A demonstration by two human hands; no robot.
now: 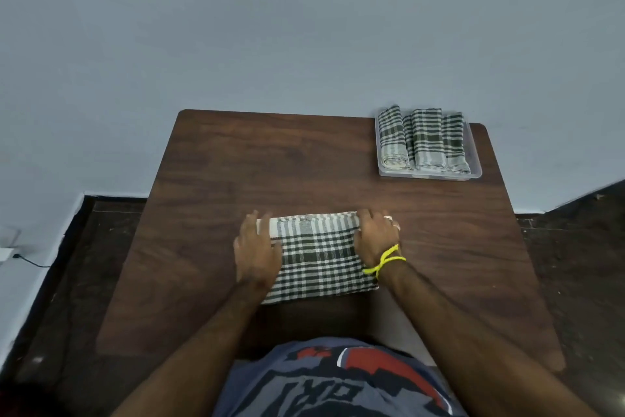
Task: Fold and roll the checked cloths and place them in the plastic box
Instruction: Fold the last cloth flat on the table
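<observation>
While both hands, left (256, 249) and right (374, 238), pinch the soft checked cloth's (319, 261) rolled far edge, it looks limp; hold both ends.

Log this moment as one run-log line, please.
step: rolling | checked cloth: far edge rolled | left hand, right hand: on roll ends | plastic box: three rolled cloths

Both forearms are being shown bare, with no sleeves reaching them. A bright yellow cord (384, 261) is being worn knotted around the wrist just behind the right grip (376, 236), its loose ends sticking outward. A ring (389, 218) is being worn on a finger of that grip. No band or ring is being seen on the left grip (255, 249). A blue-grey T-shirt (338, 383) printed with red, white and dark shapes is being worn.
</observation>
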